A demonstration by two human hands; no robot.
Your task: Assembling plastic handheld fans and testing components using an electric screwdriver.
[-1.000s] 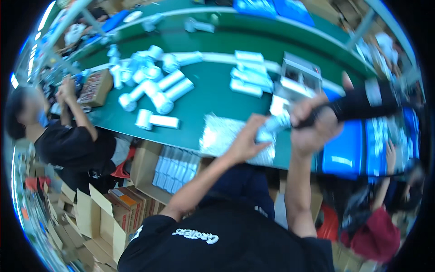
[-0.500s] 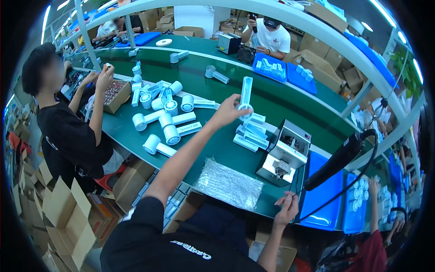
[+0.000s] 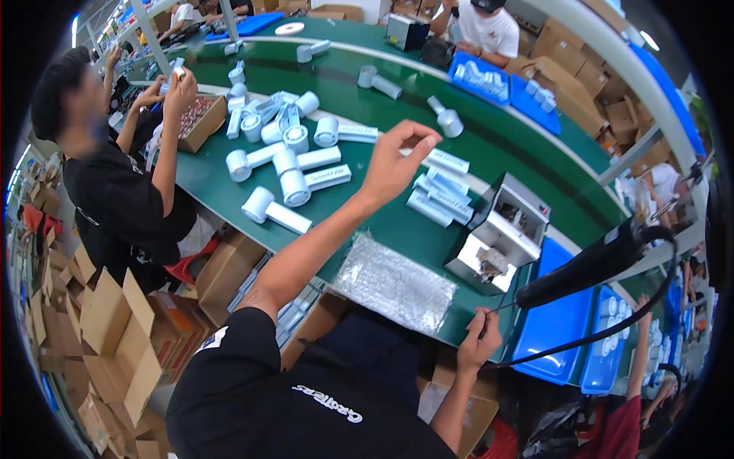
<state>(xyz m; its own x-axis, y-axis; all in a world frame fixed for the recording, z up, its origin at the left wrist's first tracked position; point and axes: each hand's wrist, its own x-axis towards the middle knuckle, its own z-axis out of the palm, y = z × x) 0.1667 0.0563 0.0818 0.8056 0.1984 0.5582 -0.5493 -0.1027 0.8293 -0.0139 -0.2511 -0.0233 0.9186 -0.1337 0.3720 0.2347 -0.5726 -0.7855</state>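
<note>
My left hand (image 3: 401, 161) is over the green bench, its fingers loosely bent and apart, holding nothing. Beyond its fingertips a pale blue handheld fan (image 3: 449, 122) lies on the green belt. Below and right of that hand is a small pile of pale blue fan handles (image 3: 445, 195). My right hand (image 3: 479, 340) is at the bench's front edge with its fingers closed. What they pinch is too small to make out. The thin shaft of a black electric screwdriver (image 3: 577, 268) reaches down to those fingertips.
Several more handheld fans (image 3: 287, 157) are heaped at left, near a co-worker (image 3: 126, 176). A metal box-shaped machine (image 3: 501, 233) stands right of the handles. Bubble wrap (image 3: 396, 283) lies at the front edge. Blue trays (image 3: 554, 333) sit at right, under the screwdriver's black cable (image 3: 657, 298).
My left hand has let go of the handheld fan, which now lies on the belt, and the fingers have drawn clear. My right hand has closed at the screwdriver's tip. The view has shifted.
</note>
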